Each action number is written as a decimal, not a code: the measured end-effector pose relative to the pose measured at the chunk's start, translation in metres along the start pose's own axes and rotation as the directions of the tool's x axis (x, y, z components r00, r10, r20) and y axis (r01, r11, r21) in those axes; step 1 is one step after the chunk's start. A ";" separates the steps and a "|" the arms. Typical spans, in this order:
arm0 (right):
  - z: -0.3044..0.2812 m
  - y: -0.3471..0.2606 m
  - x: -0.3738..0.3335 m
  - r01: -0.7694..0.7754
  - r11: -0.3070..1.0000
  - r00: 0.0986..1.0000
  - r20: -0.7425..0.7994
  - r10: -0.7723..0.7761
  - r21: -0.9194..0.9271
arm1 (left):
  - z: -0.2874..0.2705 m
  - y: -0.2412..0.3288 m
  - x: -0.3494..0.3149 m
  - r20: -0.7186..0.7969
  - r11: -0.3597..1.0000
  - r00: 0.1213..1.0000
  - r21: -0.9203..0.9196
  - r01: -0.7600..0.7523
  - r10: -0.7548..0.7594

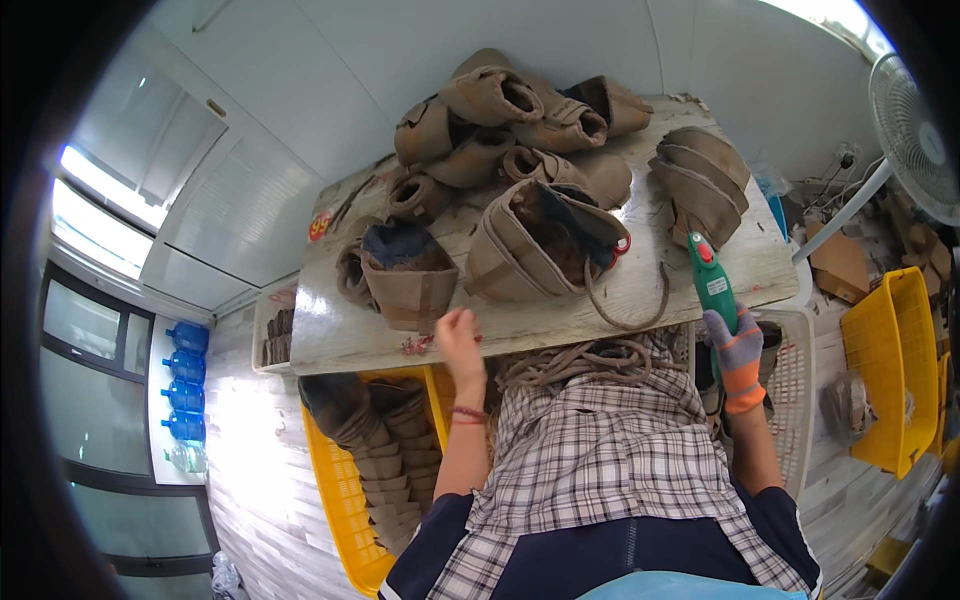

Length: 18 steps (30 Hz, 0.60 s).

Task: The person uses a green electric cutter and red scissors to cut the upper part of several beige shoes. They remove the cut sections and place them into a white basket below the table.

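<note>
We see the right hand (737,358), in a grey and orange knit glove, wrapped around a green handheld power tool (713,285). The tool has a slim, smooth, plastic-looking body with a red switch near its top; it stands over the right front part of the table, its tip close to a stack of brown curved pieces (703,180). We cannot tell whether the two touch.

The bare left hand (458,340) is at the front edge, its fingers curled inward; we cannot tell whether they pinch anything. Just beyond it sits a lined brown piece (410,295), bucket-shaped, with dark blue lining at its mouth. To its right we see a larger open piece (515,260), rounded and seamed, with a dark, fuzzy-looking inside, a red ring (622,245) at its edge and a cord (640,322) looping beside it.

Farther back, we find a heap of tubular brown pieces (510,120), matte and thick-walled. All rest on the worn, pale wooden table (330,345). Below, a yellow plastic crate (330,500) holds nested brown pieces.
</note>
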State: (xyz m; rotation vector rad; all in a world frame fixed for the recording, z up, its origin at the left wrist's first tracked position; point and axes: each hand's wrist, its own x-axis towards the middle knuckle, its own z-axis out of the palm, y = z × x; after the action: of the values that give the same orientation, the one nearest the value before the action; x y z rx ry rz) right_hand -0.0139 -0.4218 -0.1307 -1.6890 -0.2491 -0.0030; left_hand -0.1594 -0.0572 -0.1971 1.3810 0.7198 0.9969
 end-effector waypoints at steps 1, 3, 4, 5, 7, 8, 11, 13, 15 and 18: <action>0.001 0.001 0.000 0.014 0.999 1.000 0.006 -0.014 -0.040 | 0.010 -0.020 0.007 0.012 0.991 1.000 -0.132 0.015 -0.014; 0.004 -0.002 -0.004 0.036 0.995 0.999 0.019 -0.034 -0.097 | 0.024 -0.018 0.037 0.203 0.897 0.952 -0.336 0.288 -0.230; 0.005 -0.003 -0.005 0.048 0.991 0.999 0.022 -0.046 -0.127 | 0.032 -0.016 0.049 0.315 0.807 0.896 -0.411 0.425 -0.312; 0.005 -0.001 -0.005 0.029 0.988 0.999 0.036 -0.024 -0.150 | 0.043 -0.003 0.054 0.385 0.751 0.843 -0.408 0.520 -0.375; 0.008 0.001 -0.007 0.034 0.989 0.998 0.054 -0.027 -0.143 | 0.060 0.029 0.058 0.517 0.620 0.709 -0.372 0.691 -0.481; 0.010 -0.001 -0.008 0.030 0.990 0.998 0.062 -0.021 -0.139 | 0.066 0.042 0.055 0.497 0.690 0.759 -0.369 0.623 -0.420; 0.015 -0.014 -0.009 0.110 0.975 0.993 0.069 -0.098 -0.191 | 0.077 0.068 0.046 0.447 0.862 0.871 -0.341 0.375 -0.202; 0.020 -0.017 -0.007 0.164 0.962 0.986 0.074 -0.151 -0.220 | 0.073 0.082 0.043 0.449 0.927 0.892 -0.310 0.212 -0.054; 0.019 -0.021 -0.006 0.163 0.954 0.985 0.091 -0.144 -0.253 | 0.071 0.116 0.027 0.496 0.949 0.868 -0.291 0.124 0.038; 0.024 -0.023 -0.001 0.233 0.940 0.970 0.130 -0.205 -0.250 | 0.041 0.139 0.024 0.526 0.938 0.842 -0.337 0.077 0.120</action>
State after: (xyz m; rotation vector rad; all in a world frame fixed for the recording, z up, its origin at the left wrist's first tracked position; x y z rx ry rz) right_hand -0.0223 -0.3955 -0.1112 -1.9207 -0.5334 -0.1213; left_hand -0.1332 -0.0659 -0.0524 1.2681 0.0912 0.6549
